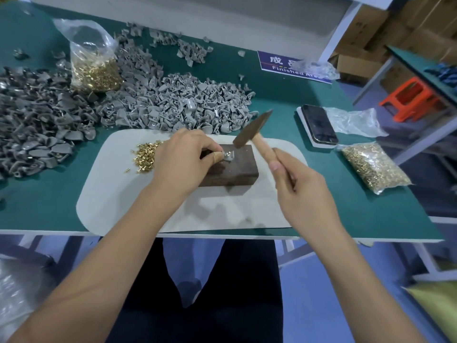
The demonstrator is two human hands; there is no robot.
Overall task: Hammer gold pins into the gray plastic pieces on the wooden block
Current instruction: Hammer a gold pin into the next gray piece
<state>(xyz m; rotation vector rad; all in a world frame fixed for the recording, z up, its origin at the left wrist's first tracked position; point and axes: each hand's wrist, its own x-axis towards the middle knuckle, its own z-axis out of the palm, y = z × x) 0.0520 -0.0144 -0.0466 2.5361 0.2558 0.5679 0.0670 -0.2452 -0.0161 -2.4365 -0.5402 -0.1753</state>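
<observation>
Head view shows the wooden block (230, 169) on a pale mat (118, 194). Over the block, the right hand (304, 194) grips a raised hammer (252, 129). On top of the block, the left hand (183, 159) pinches a gray plastic piece (228, 155); gold pins (146, 157) lie just left of the block.

Bright even overhead light, soft shadows, wide-angle edge warp, slight motion blur.

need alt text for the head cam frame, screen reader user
Left hand pinches a gray plastic piece on a wooden block while the right hand holds a hammer raised above it. Loose gold pins lie left of the block, heaps of gray pieces behind.
</observation>
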